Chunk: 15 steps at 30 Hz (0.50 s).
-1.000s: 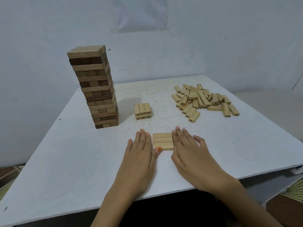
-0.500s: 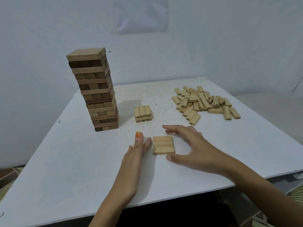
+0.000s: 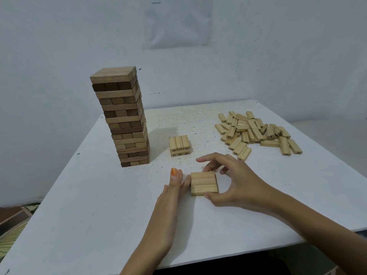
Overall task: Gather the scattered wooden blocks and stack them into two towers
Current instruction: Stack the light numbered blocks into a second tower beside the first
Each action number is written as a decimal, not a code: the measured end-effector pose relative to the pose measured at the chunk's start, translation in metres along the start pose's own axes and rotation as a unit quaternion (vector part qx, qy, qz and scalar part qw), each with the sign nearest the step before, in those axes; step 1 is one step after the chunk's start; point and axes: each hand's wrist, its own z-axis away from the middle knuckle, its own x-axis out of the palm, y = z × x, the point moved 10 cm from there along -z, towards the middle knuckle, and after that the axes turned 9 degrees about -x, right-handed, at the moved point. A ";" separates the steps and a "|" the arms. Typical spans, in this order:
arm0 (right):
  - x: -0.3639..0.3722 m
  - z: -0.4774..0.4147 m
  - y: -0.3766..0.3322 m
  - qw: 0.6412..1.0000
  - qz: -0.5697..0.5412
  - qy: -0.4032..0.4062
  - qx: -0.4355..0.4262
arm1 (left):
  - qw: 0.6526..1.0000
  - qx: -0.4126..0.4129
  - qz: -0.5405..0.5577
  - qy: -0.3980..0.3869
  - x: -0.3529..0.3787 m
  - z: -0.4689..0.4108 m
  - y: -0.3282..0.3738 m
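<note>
We press our flat left hand (image 3: 170,193) against the 3-block row (image 3: 203,182) at lower centre while our right hand (image 3: 234,183) pinches it; squeezed loosely, it may fall apart when lifted.

Small two-layer stack (image 3: 179,144): numbers are stamped upside down on the end faces, read as 52, 41, 34 above and 20, 35, 45 below. Loose pile (image 3: 258,132): 50, 47, 31, 11 are read on block ends. Wall sheet (image 3: 178,22): print is too small to be read.
</note>
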 end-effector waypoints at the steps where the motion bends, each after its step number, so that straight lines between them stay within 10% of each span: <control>1: -0.002 -0.004 -0.002 1.000 -0.005 0.004 -0.005 | 1.000 0.011 -0.004 0.005 -0.003 0.001 0.006; 15: -0.030 -0.108 0.004 0.997 -0.024 0.046 -0.054 | 0.995 0.055 0.017 0.082 -0.024 -0.029 0.087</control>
